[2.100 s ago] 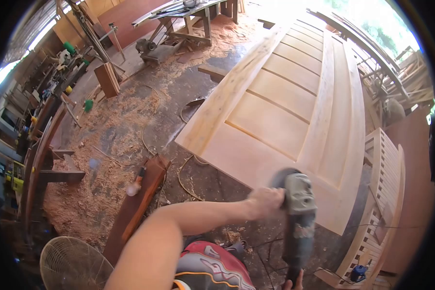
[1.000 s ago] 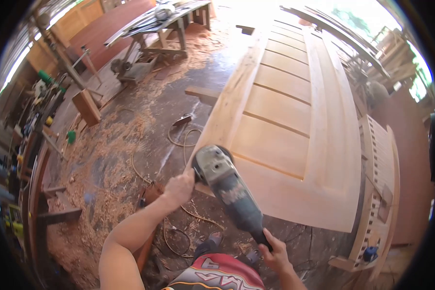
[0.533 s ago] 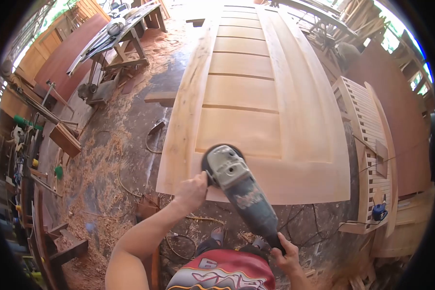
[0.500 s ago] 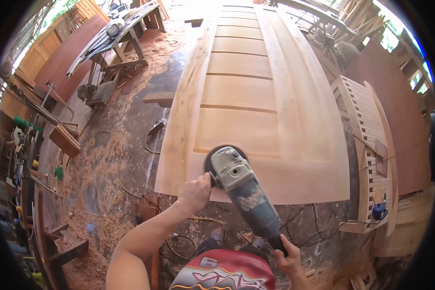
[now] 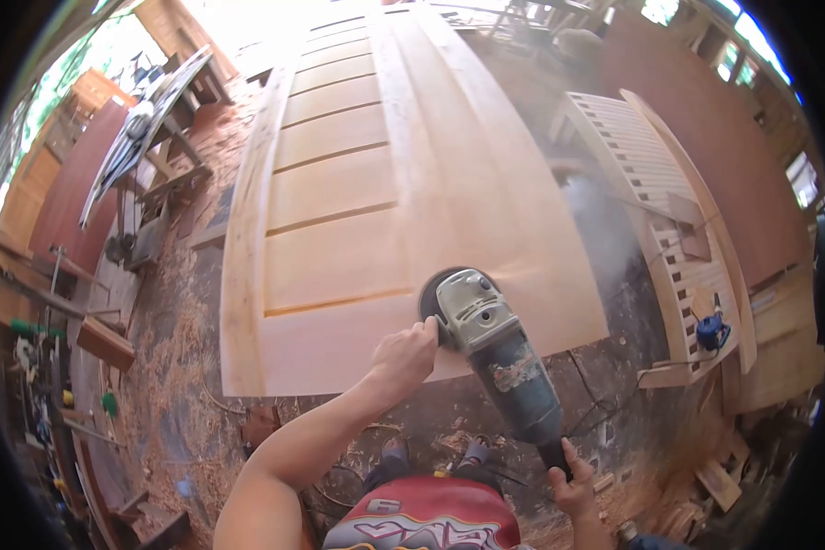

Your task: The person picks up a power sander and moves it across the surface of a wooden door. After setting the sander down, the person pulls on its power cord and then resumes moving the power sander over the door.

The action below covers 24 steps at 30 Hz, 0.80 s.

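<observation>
A large angle grinder (image 5: 513,371) with a blue-grey body and pale metal head lies across the near end of a pale wooden door (image 5: 339,348). Its dark round disc (image 5: 428,295) rests on the wood, just right of the lowest panel groove. My left hand (image 5: 408,356) is closed around the side handle by the head. My right hand (image 5: 573,481) grips the black rear handle, beyond the door's near edge. A haze of dust (image 5: 605,229) hangs off the door's right side.
A slatted wooden frame (image 5: 646,197) stands at the right, with a small blue tool (image 5: 711,332) on it. A workbench (image 5: 151,137) is at the far left. Shavings (image 5: 170,367) and cords (image 5: 582,385) lie on the floor around my feet.
The grinder has moved rightward along the door's near end, both hands still on it. My view has turned right, and a dust cloud now shows beyond the door's right edge.
</observation>
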{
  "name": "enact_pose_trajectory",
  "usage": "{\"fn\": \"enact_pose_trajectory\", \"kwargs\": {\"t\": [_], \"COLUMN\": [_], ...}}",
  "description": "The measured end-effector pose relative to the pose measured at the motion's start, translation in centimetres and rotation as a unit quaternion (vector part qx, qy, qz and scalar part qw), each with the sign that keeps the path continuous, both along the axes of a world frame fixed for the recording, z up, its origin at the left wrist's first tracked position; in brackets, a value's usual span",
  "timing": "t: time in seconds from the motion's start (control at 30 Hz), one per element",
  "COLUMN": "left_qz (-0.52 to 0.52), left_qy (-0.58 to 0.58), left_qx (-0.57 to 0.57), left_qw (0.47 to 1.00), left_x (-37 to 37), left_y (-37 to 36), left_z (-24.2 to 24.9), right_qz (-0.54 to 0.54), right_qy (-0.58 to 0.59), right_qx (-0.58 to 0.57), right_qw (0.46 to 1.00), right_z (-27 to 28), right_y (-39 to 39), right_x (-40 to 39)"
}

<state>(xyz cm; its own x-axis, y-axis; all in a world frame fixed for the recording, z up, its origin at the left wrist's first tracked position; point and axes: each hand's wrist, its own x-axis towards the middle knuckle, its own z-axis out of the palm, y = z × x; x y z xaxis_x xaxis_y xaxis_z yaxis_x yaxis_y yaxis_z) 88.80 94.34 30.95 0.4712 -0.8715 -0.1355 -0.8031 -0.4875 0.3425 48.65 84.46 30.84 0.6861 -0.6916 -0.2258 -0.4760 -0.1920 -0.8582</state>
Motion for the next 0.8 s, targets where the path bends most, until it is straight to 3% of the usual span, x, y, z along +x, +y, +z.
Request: {"fn": "enact_pose_trajectory", "kwargs": {"t": [0.2,0.33,0.43,0.6,0.8], "left_qz": [-0.093,-0.148,-0.151,-0.115,-0.031], "left_qy": [-0.013,-0.006,0.000,0.010,-0.019], "left_qx": [-0.015,-0.047,-0.045,-0.034,-0.012], "left_qw": [0.995,0.988,0.987,0.993,0.999], "left_x": [-4.7,-8.3,-9.6,-8.1,-2.9], "left_y": [-14.0,-22.4,-24.6,-21.4,-7.6], "left_z": [-0.4,-0.7,-0.2,-0.2,0.0], "right_qz": [-0.092,-0.170,-0.196,-0.159,-0.062], "right_qy": [-0.013,-0.014,-0.052,-0.020,-0.029], "right_qx": [-0.029,-0.028,0.013,0.006,0.002], "right_qw": [0.995,0.985,0.979,0.987,0.998], "right_z": [-2.3,0.7,0.7,-0.2,0.7], "right_y": [-6.3,-9.3,-10.4,-8.4,-1.9], "right_x": [-7.1,-8.5,-9.1,-8.6,-2.7]}}
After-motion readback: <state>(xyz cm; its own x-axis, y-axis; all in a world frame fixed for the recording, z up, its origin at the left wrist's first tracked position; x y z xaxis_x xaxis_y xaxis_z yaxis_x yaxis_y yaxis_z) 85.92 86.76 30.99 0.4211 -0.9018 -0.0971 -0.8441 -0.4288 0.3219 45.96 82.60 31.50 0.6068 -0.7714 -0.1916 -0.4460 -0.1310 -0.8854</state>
